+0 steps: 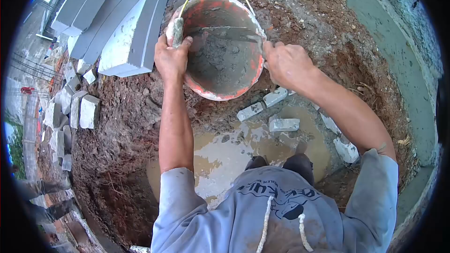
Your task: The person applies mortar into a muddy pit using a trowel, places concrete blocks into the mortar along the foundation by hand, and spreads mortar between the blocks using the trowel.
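Note:
A round orange bucket (255,65) caked with grey mortar (218,63) is tilted so that its inside faces the camera. My left hand (171,56) grips its left rim, thumb over the edge, beside the mortar-covered grip (178,32) on the yellow wire handle. At the right rim, my right hand (287,63) is closed round something I cannot make out. A thin tool blade (225,28) seems to lie across the upper inside of the bucket, its near end towards my right hand.
Large grey-white blocks (124,47) are stacked at the upper left, with block pieces (89,111) below them. More pieces (284,124) lie by a muddy puddle (206,152) at my feet. A plastered wall (398,51) curves along the right.

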Tool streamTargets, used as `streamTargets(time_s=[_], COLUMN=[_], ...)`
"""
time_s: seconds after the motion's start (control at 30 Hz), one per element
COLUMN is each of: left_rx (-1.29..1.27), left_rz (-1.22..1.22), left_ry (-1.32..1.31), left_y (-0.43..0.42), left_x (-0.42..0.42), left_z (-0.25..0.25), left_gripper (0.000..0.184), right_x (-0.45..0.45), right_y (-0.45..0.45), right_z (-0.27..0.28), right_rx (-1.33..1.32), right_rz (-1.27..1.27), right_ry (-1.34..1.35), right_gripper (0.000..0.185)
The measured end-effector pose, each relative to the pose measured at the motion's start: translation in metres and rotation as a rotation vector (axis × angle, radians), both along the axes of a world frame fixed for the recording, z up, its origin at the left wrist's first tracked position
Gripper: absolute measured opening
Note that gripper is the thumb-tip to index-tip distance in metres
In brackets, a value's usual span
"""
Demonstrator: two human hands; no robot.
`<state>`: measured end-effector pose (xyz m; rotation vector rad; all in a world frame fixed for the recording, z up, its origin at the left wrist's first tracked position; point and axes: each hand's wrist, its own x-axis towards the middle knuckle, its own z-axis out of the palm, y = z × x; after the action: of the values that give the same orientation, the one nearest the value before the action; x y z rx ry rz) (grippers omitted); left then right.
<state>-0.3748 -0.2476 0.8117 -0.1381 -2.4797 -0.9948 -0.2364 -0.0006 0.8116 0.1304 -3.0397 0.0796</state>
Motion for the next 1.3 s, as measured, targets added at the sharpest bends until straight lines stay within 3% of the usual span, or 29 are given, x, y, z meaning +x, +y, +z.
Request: streamTargets(time_s=[0.1, 0.23, 0.37, 0.4, 0.53, 0.63, 0.7, 0.77, 0.83, 0.87, 0.93, 1.03, 1.1, 1.3], left_rx=[0.118, -0.011, -0.063, -0.063, -0.025, 0.031, -0.047, -0.08, -0.041, -0.004, 0.003, 0.122, 0.123, 0.175], left_rz=[-0.103, -0.136, -0.177, -0.188, -0.211, -0.22, -0.201, -0.206, -0.182, -0.193, -0.2, -0.29, -0.261, -0.284], left_ry=[0.005, -0.056, -0.002, 0.021, -0.016, 0.003, 0.101, 0.144, 0.067, 0.042, 0.051, 0.293, 0.265, 0.325], left_y=[0.028, 0.035, 0.046, 0.052, 0.053, 0.06, 0.065, 0.068, 0.065, 0.063, 0.054, 0.052, 0.049, 0.044], left_x=[0.034, 0.039, 0.034, 0.037, 0.032, 0.033, 0.031, 0.04, 0.044, 0.047, 0.049, 0.04, 0.033, 0.027], left_z=[0.006, 0.002, -0.008, -0.001, 0.006, 0.004, -0.003, -0.008, -0.005, 0.0, -0.005, -0.025, -0.029, -0.041], left_gripper=[0.052, 0.044, 0.04, 0.031, 0.037, 0.037, 0.037, 0.034, 0.031, 0.031, 0.029, 0.028, 0.031, 0.039], right_x=[-0.082, -0.109, -0.069, -0.05, -0.03, -0.057, -0.084, -0.111, -0.117, -0.111, -0.104, -0.097, -0.095, -0.066], right_y=[-0.035, -0.061, -0.081, -0.075, -0.032, -0.013, -0.012, -0.02, -0.018, -0.017, -0.015, -0.008, -0.007, -0.029], right_z=[0.01, 0.005, -0.034, -0.048, -0.042, -0.024, -0.015, -0.021, -0.042, -0.035, -0.037, -0.037, -0.048, -0.057], right_rx=[0.17, 0.176, 0.293, 0.322, 0.424, 0.534, 0.609, 0.472, 0.562, 0.407, 0.35, 0.271, 0.221, -0.21], right_rz=[-0.082, -0.046, 0.06, 0.143, 0.274, 0.149, 0.109, -0.011, 0.003, -0.062, -0.044, 0.039, 0.12, -0.118], right_ry=[-0.348, -0.143, -0.009, 0.026, -0.036, 0.231, 0.255, -0.017, -0.167, -0.242, -0.331, -0.408, -0.439, -0.798], right_gripper=[0.024, 0.024, 0.021, 0.025, 0.034, 0.033, 0.027, 0.025, 0.027, 0.028, 0.023, 0.024, 0.024, 0.026])
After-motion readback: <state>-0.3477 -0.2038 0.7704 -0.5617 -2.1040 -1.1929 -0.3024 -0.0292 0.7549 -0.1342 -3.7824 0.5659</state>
